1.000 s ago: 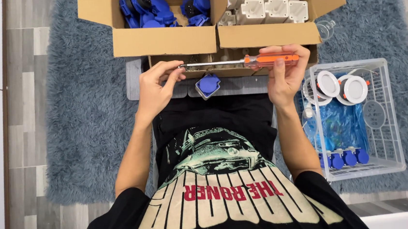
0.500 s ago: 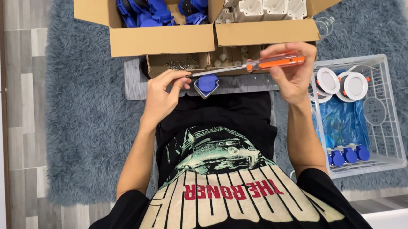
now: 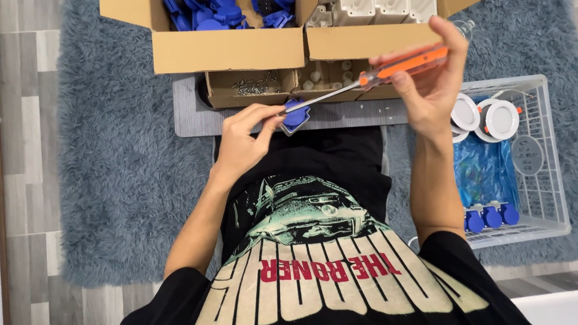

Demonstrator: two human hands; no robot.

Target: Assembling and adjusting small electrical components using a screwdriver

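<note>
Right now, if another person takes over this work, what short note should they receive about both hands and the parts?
Left hand: fingers pinch a small blue plastic part above the grey mat.
Right hand: grips the orange-handled screwdriver; its metal tip meets the blue part.
Supplies: open cardboard box of blue plastic parts and open cardboard box of white plastic housings in front; a shallow cardboard tray with loose screws beneath them.
Done: round white pieces and small blue caps lie in the white wire basket on the right.
Left: many parts remain in both boxes.
</note>
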